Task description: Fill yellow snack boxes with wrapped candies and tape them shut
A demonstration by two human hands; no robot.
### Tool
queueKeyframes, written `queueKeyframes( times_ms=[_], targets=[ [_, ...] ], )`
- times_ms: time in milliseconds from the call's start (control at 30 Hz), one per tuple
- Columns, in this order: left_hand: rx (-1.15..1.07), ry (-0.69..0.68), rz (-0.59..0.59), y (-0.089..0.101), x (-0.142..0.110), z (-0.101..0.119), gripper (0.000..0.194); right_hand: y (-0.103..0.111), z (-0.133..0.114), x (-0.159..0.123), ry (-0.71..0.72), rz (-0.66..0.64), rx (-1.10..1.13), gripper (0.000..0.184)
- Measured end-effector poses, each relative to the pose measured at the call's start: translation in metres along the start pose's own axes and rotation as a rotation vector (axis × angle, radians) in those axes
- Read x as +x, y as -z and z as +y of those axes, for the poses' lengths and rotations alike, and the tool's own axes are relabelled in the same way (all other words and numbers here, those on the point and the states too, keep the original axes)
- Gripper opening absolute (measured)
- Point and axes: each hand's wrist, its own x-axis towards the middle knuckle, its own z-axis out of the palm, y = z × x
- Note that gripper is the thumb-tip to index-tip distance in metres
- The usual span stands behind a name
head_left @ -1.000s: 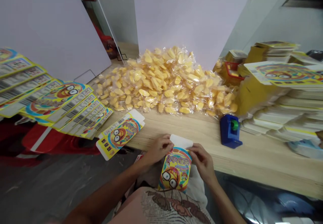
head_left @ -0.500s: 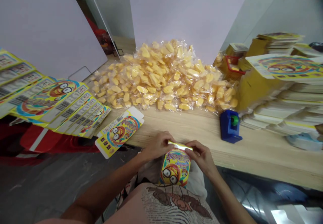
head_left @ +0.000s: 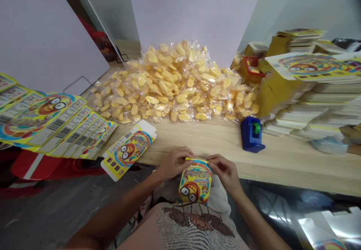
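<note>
A yellow cardboard box (head_left: 195,182) printed with a cartoon face in glasses stands in my lap against the table's front edge. My left hand (head_left: 176,161) pinches its top left corner. At the top right corner, the fingers of my right hand (head_left: 225,170) are closed on the same box. The top edge lies between both hands, and the fingertips partly cover its corners. A flat, unfolded carton (head_left: 129,150) of the same print lies left of my left hand, overhanging the table edge. Beyond the hands, a large heap of wrapped yellow pieces (head_left: 175,84) covers the table's back.
A blue tape dispenser (head_left: 252,135) stands to the right on the wooden table (head_left: 197,135). Tall stacks of flat cartons (head_left: 301,99) rise behind it, near a red basket (head_left: 252,73). More cartons (head_left: 64,124) fan out at left above a red stool (head_left: 36,167). Another person's hand (head_left: 354,137) shows at the right edge.
The top flap of the box, raised and shining before, now lies down flush between my hands. The view has shifted slightly, and another person's hand has come in at the right edge.
</note>
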Motion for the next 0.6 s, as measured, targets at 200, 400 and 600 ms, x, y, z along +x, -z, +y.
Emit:
queueKeyframes(
  times_ms=[200, 400, 600],
  targets=[
    [-0.257, 0.224, 0.114, -0.015, -0.015, -0.010, 0.024, -0.020, 0.002, -0.017, 0.005, 0.053, -0.015, 0.017],
    [-0.520, 0.447, 0.177, -0.013, 0.003, -0.009, 0.032, 0.062, 0.005, 0.008, 0.133, 0.502, -0.214, 0.043],
    [-0.484, 0.455, 0.097, 0.002, 0.025, 0.000, 0.039, 0.166, 0.010, 0.054, 0.009, 0.853, -0.416, 0.028]
  ],
)
